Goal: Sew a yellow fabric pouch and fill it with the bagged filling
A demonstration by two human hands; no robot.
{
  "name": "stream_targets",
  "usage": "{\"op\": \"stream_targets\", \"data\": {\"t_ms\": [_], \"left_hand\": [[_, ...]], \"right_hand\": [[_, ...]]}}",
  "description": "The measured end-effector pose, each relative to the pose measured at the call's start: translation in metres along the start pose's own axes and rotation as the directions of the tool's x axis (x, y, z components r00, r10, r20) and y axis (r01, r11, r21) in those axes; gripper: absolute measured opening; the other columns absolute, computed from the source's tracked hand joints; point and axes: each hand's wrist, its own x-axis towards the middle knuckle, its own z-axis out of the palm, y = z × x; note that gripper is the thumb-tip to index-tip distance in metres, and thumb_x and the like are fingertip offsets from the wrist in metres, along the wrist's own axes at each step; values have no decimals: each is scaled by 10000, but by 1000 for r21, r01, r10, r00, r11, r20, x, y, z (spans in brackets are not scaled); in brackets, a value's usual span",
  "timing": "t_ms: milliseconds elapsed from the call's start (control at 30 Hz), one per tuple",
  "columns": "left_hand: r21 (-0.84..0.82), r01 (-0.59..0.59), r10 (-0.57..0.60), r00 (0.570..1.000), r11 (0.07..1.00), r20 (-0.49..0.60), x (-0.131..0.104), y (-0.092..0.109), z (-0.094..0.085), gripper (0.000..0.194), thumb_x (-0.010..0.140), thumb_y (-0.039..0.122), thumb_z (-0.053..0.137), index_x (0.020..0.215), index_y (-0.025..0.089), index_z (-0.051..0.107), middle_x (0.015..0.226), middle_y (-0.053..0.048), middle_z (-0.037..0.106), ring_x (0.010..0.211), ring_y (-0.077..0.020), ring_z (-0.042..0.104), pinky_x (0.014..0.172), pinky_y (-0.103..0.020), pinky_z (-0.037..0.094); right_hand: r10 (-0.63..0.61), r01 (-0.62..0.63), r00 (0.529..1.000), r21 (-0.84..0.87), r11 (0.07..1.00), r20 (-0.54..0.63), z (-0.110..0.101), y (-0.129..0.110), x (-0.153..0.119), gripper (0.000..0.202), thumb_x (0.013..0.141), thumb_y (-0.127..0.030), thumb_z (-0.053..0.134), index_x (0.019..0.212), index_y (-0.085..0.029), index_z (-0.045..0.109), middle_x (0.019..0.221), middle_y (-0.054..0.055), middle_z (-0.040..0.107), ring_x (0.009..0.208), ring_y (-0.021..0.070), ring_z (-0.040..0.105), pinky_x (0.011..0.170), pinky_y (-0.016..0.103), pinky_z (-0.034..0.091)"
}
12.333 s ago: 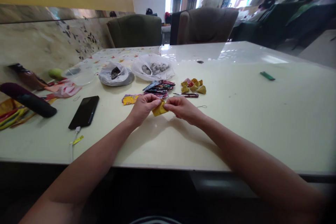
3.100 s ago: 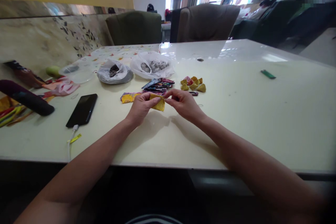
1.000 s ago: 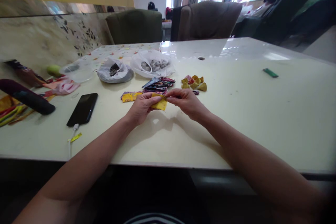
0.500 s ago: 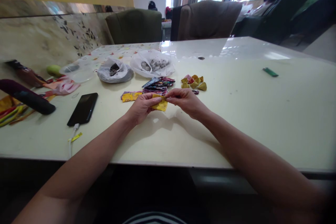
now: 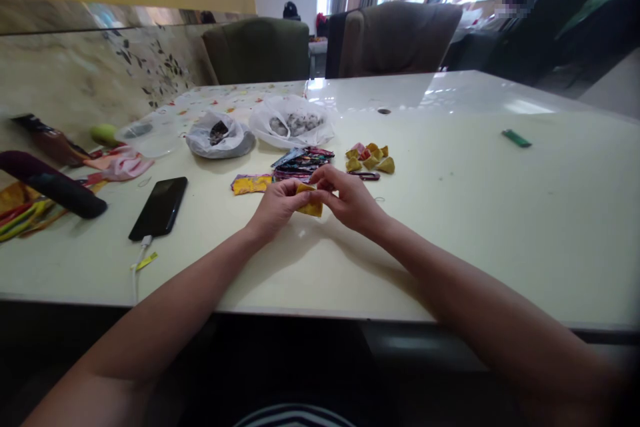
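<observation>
Above the table, my left hand (image 5: 278,205) is closed on a small yellow piece of fabric (image 5: 311,204), thumb on top. My right hand (image 5: 350,197) meets it from the other side, its thumb and fingers pinched at the fabric's upper right edge. Just beyond the hands lies a pile of dark patterned fabric pieces (image 5: 300,163). A flat yellow and purple fabric piece (image 5: 251,184) rests left of that pile. Several small yellow folded fabric pouches (image 5: 370,157) sit to the right, with a dark-handled small tool (image 5: 367,176) in front of them.
Behind the pile stand a white bag with dark filling (image 5: 219,135) and a white bag with grey-white tufts (image 5: 293,121). A phone (image 5: 159,208) on a cable, a dark purple rod-like object (image 5: 55,187) and pink cloth (image 5: 120,165) are left. A green lighter (image 5: 516,138) lies far right.
My right hand has shifted slightly left and closer to my left hand. The yellow fabric has turned in my fingers, and more of the dark-handled tool shows.
</observation>
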Motion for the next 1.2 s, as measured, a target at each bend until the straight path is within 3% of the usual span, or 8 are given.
{"op": "stream_targets", "data": {"t_ms": [167,300,500,700,800,1000,1067,1200], "left_hand": [[182,-55,58,998,982,-9,-1,0,1,234,658,333,813,733,145,696,716,-23,680,667,-133,591,678,-262,462],[264,-60,74,996,963,-41,-3,2,3,189,676,311,763,695,155,657,676,-2,640,641,-122,553,634,-251,430],[104,81,-71,993,991,-96,2,2,-2,230,652,327,781,745,155,660,723,-27,675,640,-138,593,625,-273,458],[58,53,-41,980,997,-196,12,6,-17,247,618,297,784,770,138,671,753,-46,698,657,-140,615,640,-278,493],[55,41,-26,967,998,-252,14,8,-22,235,608,281,775,758,138,664,727,-38,692,644,-139,614,645,-287,514],[74,-4,27,948,997,-317,18,10,-30,220,591,273,762,709,150,622,655,-11,651,594,-126,581,605,-276,487],[89,-24,51,948,996,-313,19,10,-31,217,594,275,753,705,150,615,647,-7,641,591,-123,574,599,-272,476],[130,-59,96,949,990,-299,18,10,-30,204,609,287,736,695,150,611,634,2,619,581,-113,550,585,-260,447]], "right_hand": [[-230,233,972,-332,914,47,1,2,0,214,971,-176,477,848,-189,651,890,92,638,826,210,562,745,342,431],[-277,264,960,-178,948,-51,2,-7,2,209,969,-214,505,794,-202,618,884,79,636,862,209,568,801,368,454],[288,-188,950,518,835,-120,-39,-9,9,262,874,-462,651,851,-253,494,773,5,609,751,184,617,613,306,454],[503,-114,746,661,742,-436,-117,32,19,255,847,-308,662,791,-268,416,615,-54,427,625,152,545,588,295,425],[525,20,558,643,766,-643,-146,54,12,205,865,-117,566,812,-273,443,586,-61,455,600,138,549,620,296,449],[200,-109,209,180,978,-957,-188,92,-19,322,863,32,442,682,-234,458,598,-55,478,566,83,562,537,207,366],[205,-139,204,179,974,-957,-188,95,-20,335,869,41,397,703,-247,439,577,-59,478,528,87,557,488,205,325],[417,-237,367,350,907,-832,-156,78,-2,265,879,-24,476,780,-270,466,456,-86,446,377,104,399,393,250,266]]}}
